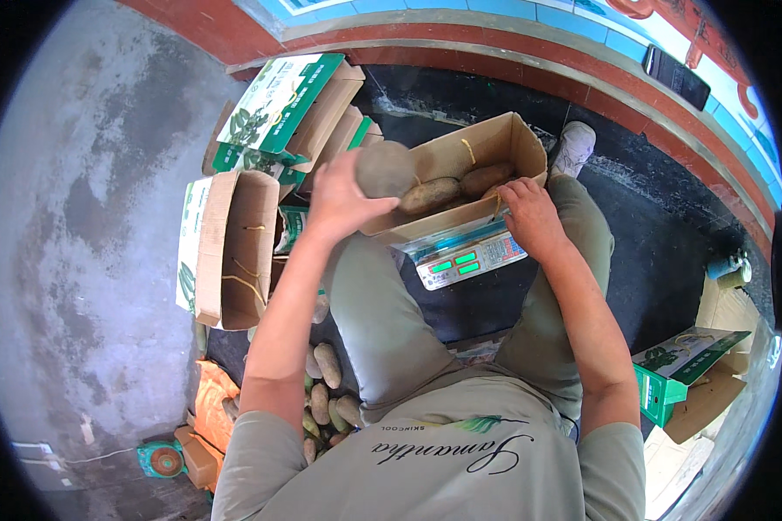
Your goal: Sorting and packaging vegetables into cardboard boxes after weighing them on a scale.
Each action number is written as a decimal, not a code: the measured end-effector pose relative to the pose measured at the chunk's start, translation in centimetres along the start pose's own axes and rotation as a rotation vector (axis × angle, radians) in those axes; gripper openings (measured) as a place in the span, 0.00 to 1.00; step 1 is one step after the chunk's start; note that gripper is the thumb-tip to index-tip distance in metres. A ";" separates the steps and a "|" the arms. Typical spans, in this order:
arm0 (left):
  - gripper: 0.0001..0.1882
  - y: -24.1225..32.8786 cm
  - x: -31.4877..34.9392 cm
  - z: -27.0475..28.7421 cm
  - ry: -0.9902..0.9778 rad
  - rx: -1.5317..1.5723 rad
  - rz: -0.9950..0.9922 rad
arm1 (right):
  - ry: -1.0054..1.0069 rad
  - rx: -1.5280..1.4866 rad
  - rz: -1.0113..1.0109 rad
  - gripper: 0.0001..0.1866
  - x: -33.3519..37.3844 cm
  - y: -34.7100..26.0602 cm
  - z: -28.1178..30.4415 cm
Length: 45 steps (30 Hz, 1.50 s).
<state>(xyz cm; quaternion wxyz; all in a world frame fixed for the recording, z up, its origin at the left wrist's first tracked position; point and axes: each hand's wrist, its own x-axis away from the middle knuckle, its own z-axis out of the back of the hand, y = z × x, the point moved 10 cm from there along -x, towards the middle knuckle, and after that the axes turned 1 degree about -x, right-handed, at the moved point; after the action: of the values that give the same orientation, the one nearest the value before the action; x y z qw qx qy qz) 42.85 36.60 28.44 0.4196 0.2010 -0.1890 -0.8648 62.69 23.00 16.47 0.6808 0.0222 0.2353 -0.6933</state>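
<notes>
The left hand [339, 201] holds a potato [385, 168] over the box [482, 143] at 12 o'clock, maybe three inside already, while the right hand [530, 215] grips its rim and more wait on the floor [69, 260] at 7.

Two bare hands are at work: the left hand [339, 201] lifts one round brown tuber [386, 169], and the right hand [532, 217] rests at the rim of one open cardboard box [517, 139]. That box holds at least two long brown tubers [429, 195], with more partly hidden. One digital scale [469, 259] sits under it. One empty open carton [235, 247] stands to the left. At least three green-printed cartons [278, 100] are stacked behind it, and one more [682, 365] lies on the right. Roughly eight tubers [328, 365] lie heaped on the floor. One white shoe [575, 146] shows.
</notes>
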 end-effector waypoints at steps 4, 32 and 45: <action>0.46 -0.2 -1.4 -6.3 -0.220 -0.238 -0.038 | 0.045 -0.004 0.026 0.20 0.0 -0.2 0.1; 0.18 -33.1 46.3 -10.4 -0.135 -0.251 0.917 | 0.121 0.075 0.012 0.20 1.1 -0.6 0.7; 0.34 -32.3 45.2 -9.6 0.320 0.033 1.012 | 0.087 -0.021 -0.025 0.15 2.4 -4.7 4.2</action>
<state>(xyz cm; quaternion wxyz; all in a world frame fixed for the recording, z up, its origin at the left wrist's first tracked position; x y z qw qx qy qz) 1.09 17.46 -4.22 0.8048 0.2209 -0.2096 -0.5095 59.28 19.11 20.74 0.6613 0.0421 0.2722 -0.6978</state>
